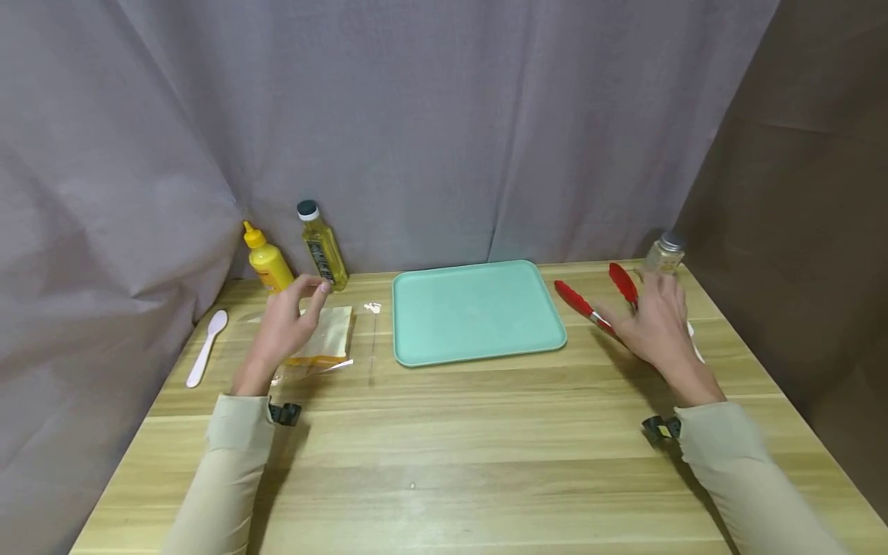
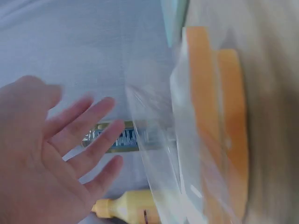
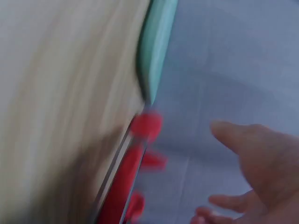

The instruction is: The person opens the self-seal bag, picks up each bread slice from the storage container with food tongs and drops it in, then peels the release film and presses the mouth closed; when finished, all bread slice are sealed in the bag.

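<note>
My left hand [image 1: 283, 327] hovers over a clear plastic bag holding pale square slices [image 1: 334, 333] that look like bread. The left wrist view shows orange edges on the slices [image 2: 201, 102], and the hand's fingers spread apart with nothing between them. On the right, my right hand [image 1: 655, 324] is above a pair of red-tipped tongs [image 1: 576, 299], whose two arms stand apart and whose rear part it hides. In the right wrist view the thumb is stretched out, the fingers bend loosely, and the tongs [image 3: 120, 186] lie apart from the hand.
Between the hands lies a mint-green tray [image 1: 479, 314]. At the back left stand a yellow squeeze bottle [image 1: 270, 266] and a dark-capped oil bottle [image 1: 324, 250]. A white spoon [image 1: 206, 351] lies far left. Behind my right hand is a grey-lidded jar [image 1: 664, 254]. A curtain [image 1: 430, 139] closes the back.
</note>
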`<move>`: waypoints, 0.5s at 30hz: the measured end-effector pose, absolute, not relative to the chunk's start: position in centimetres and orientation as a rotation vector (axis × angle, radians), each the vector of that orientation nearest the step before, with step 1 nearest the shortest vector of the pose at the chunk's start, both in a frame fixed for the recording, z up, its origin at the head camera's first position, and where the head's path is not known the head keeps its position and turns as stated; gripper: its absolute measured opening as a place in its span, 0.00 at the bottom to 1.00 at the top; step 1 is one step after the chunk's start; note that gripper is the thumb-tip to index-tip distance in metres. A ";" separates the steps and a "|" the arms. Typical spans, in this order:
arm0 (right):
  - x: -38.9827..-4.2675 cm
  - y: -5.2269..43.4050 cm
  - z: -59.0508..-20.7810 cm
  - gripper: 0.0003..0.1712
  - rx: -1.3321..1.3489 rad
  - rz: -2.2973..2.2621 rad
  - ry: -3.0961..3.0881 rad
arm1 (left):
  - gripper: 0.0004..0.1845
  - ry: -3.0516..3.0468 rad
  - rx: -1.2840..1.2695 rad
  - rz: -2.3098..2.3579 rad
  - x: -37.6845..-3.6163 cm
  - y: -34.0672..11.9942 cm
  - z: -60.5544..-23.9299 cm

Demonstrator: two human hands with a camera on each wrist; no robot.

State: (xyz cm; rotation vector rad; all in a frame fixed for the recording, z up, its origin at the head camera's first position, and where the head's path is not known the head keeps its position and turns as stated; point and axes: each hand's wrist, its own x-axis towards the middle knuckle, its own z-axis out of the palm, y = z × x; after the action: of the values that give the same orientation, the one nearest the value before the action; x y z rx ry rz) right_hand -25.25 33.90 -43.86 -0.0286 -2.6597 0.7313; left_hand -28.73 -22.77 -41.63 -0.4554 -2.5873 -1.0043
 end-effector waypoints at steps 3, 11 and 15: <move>-25.9 30.8 -43.3 0.44 0.096 0.826 -2.551 | 0.24 -2.568 -0.431 -1.065 -30.0 -22.0 -41.2; -28.6 22.4 -43.9 0.27 0.365 0.987 -2.504 | 0.13 -2.671 -0.354 -0.885 -33.8 -19.7 -42.6; -29.8 18.5 -44.6 0.25 0.495 1.079 -2.549 | 0.14 -2.781 -0.309 -0.832 -34.0 -19.0 -44.0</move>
State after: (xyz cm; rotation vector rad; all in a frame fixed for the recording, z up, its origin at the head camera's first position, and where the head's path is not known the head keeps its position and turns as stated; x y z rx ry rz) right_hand -29.78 18.46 -44.59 0.4948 -2.5495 1.0787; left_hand -33.98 -18.96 -43.98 -0.3090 -2.7806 -0.8322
